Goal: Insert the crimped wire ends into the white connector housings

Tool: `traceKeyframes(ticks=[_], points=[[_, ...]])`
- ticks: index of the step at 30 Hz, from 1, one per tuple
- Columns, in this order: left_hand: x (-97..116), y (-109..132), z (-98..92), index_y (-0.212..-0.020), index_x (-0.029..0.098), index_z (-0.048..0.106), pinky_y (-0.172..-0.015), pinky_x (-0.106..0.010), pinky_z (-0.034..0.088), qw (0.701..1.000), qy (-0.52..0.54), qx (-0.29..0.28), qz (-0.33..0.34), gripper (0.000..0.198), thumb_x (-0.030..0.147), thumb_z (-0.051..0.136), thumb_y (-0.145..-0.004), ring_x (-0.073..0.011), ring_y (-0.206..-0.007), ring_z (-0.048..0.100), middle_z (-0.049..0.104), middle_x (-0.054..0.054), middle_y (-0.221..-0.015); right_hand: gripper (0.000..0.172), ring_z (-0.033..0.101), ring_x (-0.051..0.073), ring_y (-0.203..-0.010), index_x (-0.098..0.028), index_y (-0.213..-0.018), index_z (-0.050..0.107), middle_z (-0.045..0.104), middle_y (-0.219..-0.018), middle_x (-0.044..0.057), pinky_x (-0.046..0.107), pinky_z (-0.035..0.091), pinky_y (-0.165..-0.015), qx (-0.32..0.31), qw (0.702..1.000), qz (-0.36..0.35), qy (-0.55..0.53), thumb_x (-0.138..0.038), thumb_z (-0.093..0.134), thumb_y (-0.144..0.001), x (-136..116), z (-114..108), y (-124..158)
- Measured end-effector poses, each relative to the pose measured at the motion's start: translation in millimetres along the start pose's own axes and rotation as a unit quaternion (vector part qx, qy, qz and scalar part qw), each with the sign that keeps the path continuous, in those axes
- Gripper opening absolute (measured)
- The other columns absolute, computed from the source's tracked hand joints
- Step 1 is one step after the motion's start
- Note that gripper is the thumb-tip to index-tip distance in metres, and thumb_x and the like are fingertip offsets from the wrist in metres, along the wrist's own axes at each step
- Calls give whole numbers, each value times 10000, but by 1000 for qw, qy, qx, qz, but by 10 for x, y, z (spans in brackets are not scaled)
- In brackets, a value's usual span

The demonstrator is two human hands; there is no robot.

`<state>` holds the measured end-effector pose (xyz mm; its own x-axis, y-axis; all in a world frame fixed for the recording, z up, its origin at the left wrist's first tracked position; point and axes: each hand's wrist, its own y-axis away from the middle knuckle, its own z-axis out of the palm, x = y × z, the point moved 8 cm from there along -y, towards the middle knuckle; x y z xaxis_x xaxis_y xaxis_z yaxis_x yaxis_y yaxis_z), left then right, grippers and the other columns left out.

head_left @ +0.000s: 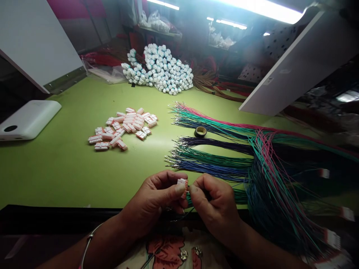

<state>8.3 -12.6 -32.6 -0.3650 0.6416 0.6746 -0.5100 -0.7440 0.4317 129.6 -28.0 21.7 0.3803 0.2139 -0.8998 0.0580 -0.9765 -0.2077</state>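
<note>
My left hand [153,198] pinches a small white-and-red plastic connector housing [182,188] between thumb and fingers. My right hand [214,201] grips a few green wires [193,198] close to the housing, and its fingertips nearly touch the housing's side. The wire ends are hidden inside my fingers. Long bundles of green, blue, dark and pink crimped wires [213,158] lie just beyond my right hand and spread off to the right. A loose heap of matching connector housings [122,127] lies on the green work surface [61,175] ahead of my left hand.
A large mound of white connectors with wires attached [158,69] sits at the back of the table. A small roll of tape [200,131] lies among the wires. A white rounded device [28,119] lies at the left edge, and a white panel [297,63] hangs over the right.
</note>
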Motion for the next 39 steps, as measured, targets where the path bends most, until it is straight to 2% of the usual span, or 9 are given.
traceKeyframes(ticks=[4,8,19,26,30,34,39], points=[[-8,-7,23,-865,155,731,-503,-183,516,1000,3,2,3,186,203,822,-710,-100,-528,618,701,-22,-645,230,497,81,-552,-168,-674,558,563,-613,-33,204,370,-527,-3,1000,-25,3,-184,565,-904,-63,11,14],[-4,-16,2,-895,155,722,-500,-186,510,1000,-4,6,8,185,219,799,-739,-123,-549,634,699,-35,-618,179,539,89,-624,-184,-744,587,614,-681,-36,206,404,-593,-25,999,-43,-8,-152,551,-916,-99,9,7],[-21,-1,-1,-870,160,718,-505,-185,517,1000,-16,15,13,194,238,816,-722,-86,-514,601,693,-7,-655,154,524,99,-615,-174,-739,565,586,-673,-18,226,384,-576,-17,997,-78,23,-101,542,-872,-114,44,67],[-9,0,10,-877,157,707,-510,-183,508,1000,-26,2,13,178,251,792,-752,-106,-542,619,685,-19,-614,143,509,96,-614,-185,-774,578,588,-688,-28,217,385,-574,-26,998,-49,-6,-122,542,-898,-81,28,55],[-10,4,30,-877,154,710,-511,-182,507,1000,-7,-1,7,153,232,779,-765,-97,-543,609,680,-19,-640,159,511,106,-610,-178,-738,563,582,-671,-16,233,378,-574,-17,998,-62,-3,-120,536,-884,-115,27,35],[-29,17,75,-880,154,711,-509,-178,507,1000,26,-9,-6,126,196,767,-775,-99,-571,612,669,-17,-669,168,514,113,-602,-180,-742,565,605,-662,-10,239,381,-569,-33,998,-41,-18,-156,524,-903,-117,31,38],[27,-7,79,-917,162,703,-547,-193,537,998,57,-8,-14,146,166,758,-782,-115,-632,639,659,-15,-729,175,511,115,-618,-172,-766,600,594,-676,-16,234,404,-585,-66,998,5,5,-248,549,-915,-46,-135,-81]])
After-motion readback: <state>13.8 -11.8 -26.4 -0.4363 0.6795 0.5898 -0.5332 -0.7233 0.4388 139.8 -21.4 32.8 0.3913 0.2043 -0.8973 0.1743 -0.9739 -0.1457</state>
